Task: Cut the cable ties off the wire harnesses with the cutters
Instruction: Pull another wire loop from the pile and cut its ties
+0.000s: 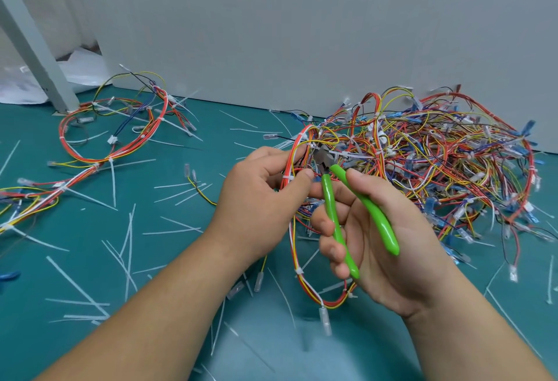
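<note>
Close up, left hand [259,196] pinching a wire harness [294,229], right hand [383,248] gripping green cutters [338,199], handles spread, teal mat [151,260] strewn with cut ties.

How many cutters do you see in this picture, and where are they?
1. The green-handled cutters are in the right hand, tip at the harness that the left hand grips. Others may be hidden under the big wire heap on the right.

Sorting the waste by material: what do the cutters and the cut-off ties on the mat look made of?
Cutters: handles look like glossy green plastic or rubber sleeves, judging by their bright highlights; the head looks like dull grey metal. Cut-off ties: thin, stiff, translucent white strips, probably nylon.
</note>
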Available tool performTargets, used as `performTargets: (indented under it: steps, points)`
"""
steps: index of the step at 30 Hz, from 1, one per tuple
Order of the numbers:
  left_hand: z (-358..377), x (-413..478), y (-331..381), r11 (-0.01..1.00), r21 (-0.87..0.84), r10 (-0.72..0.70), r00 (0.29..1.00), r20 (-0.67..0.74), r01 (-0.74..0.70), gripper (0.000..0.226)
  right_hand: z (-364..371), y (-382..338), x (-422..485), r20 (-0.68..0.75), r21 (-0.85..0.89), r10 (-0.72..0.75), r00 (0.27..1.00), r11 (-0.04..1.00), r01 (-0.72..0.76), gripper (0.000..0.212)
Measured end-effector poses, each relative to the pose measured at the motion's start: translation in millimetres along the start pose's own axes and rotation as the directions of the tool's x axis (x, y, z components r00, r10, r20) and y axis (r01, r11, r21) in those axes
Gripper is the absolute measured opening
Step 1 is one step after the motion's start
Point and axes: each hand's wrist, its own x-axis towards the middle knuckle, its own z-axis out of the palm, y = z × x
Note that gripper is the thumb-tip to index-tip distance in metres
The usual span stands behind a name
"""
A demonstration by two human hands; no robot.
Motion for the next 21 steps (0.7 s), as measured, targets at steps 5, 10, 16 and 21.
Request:
performTargets:
  steps: [5,10,16,21]
  points:
    - [1.7,-0.1,0.4,0.999,0.028,0.026,0.999,0.034,-0.027,0.026,1.8,7.1,2.7,-0.062,-0.11,-0.071,0.996,0.992,0.064,0.032]
    - [3.5,-0.7,-1.6,0.999,0.017,0.031,0.999,0.037,-0.032,0.017,6.0,18.9,7.0,-0.132,-0.2,-0.168,0.977,0.97,0.14,0.032]
    - [5.7,-3.4,0.3,0.995,-0.104,0.019,0.999,0.043,-0.015,0.023,9.6,29.8,11.5,-0.134,-0.186,-0.237,0.962,0.96,0.211,0.036]
    - [5.9,-4.4,-1.2,0.989,-0.145,-0.02,0.998,0.056,0.028,0.012,11.2,32.9,13.2,-0.134,-0.191,-0.256,0.957,0.955,0.229,0.029]
